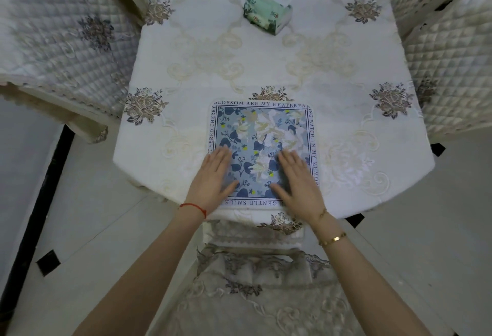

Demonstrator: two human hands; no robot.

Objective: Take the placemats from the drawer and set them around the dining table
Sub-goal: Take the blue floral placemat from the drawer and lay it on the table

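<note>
A square placemat [262, 133] with a blue floral print and a white lettered border lies flat at the near end of the dining table [266, 69], which wears a white embroidered cloth. My left hand [213, 179] rests palm down on the mat's near left part, fingers spread. Flat on the near right part lies my right hand [298, 181], fingers also apart. Neither hand grips anything. No other placemat is in view, and no drawer.
A green tissue pack [267, 13] sits at the table's far middle. Quilted chair covers stand at the left [58, 31] and right [452, 63]. A covered chair [261, 282] is right below me, against the table's near edge. Pale tiled floor [93, 229] lies around.
</note>
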